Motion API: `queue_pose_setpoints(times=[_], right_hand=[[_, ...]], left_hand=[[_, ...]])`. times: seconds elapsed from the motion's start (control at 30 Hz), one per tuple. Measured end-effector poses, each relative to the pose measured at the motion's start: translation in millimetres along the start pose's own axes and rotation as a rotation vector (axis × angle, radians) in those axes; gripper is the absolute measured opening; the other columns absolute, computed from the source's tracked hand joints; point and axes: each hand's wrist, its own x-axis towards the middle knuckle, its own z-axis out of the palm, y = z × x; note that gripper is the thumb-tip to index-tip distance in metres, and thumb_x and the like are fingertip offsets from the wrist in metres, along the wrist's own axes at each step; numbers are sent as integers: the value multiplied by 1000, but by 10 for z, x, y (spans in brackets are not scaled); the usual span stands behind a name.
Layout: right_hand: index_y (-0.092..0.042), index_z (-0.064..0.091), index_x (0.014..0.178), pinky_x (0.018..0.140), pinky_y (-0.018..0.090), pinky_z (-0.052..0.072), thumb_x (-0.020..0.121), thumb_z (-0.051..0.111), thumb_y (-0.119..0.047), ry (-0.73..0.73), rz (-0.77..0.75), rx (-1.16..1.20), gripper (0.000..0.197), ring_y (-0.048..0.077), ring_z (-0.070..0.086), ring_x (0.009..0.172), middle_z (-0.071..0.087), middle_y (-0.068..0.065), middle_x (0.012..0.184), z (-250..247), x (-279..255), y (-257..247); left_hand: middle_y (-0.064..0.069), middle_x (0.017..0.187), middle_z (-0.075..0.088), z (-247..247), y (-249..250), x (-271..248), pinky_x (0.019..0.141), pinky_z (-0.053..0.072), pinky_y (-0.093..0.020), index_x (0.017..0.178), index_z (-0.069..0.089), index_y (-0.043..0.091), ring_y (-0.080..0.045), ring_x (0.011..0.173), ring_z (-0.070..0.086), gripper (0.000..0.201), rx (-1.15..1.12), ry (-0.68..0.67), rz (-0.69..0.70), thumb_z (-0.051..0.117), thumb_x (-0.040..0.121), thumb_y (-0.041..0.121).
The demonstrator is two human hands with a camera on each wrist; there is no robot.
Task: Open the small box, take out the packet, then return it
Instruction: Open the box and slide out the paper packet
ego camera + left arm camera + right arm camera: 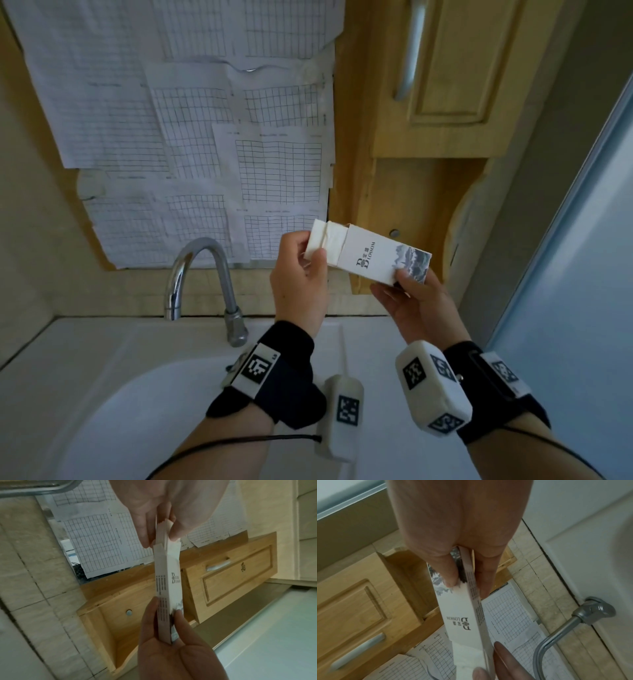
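A small white box (pixel 380 257) with a grey picture and dark logo is held in the air above the sink. My right hand (pixel 404 279) grips its picture end, thumb on the front face. A white packet (pixel 325 240) sticks partly out of the box's open left end, and my left hand (pixel 313 251) pinches it. In the left wrist view my left hand (pixel 161 534) pinches the packet (pixel 163 531) above the box (pixel 169 582). In the right wrist view my right hand (pixel 467 588) clamps the box (pixel 464 615), with the packet (pixel 467 654) emerging below.
A chrome faucet (pixel 205 274) rises behind a white sink (pixel 102 411) under my wrists. Gridded paper sheets (pixel 205 137) cover the wall behind. A wooden cabinet (pixel 445 85) with a metal handle stands at the right, beside a pale blue panel (pixel 582 240).
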Motion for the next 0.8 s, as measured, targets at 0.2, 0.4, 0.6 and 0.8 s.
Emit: queue_pose_setpoints(times=[0.2, 0.4, 0.6, 0.8], right_hand=[[-15, 58, 112, 85, 38, 57, 87, 44, 3, -67, 33, -5, 34, 29, 64, 106, 66, 14, 116, -56, 28, -65], [-9, 52, 128, 91, 45, 53, 78, 50, 12, -61, 53, -83, 54, 34, 59, 117, 60, 18, 129, -143, 169, -160], [-1, 53, 123, 87, 43, 55, 76, 43, 19, -62, 80, -58, 52, 35, 57, 117, 60, 20, 125, -205, 266, -225], [-8, 59, 112, 68, 40, 59, 71, 50, 19, -84, 184, -219, 50, 30, 61, 106, 66, 13, 110, -262, 344, -275]], left_hand=[[4, 97, 62, 27, 46, 112, 69, 47, -4, 94, 53, 16, -12, 91, 60, 11, 22, -9, 47, 55, 85, 9], [1, 97, 58, -7, 41, 265, 65, 41, 1, 99, 55, 11, -4, 80, 52, 21, 170, -247, 127, 59, 78, 7], [0, 101, 66, -68, 12, 377, 68, 47, -16, 111, 62, 18, -12, 88, 58, 35, 185, -515, 93, 61, 78, 6], [-2, 107, 66, -112, 90, 541, 77, 50, -24, 108, 63, 22, -17, 98, 59, 37, 158, -702, 55, 59, 77, 2]])
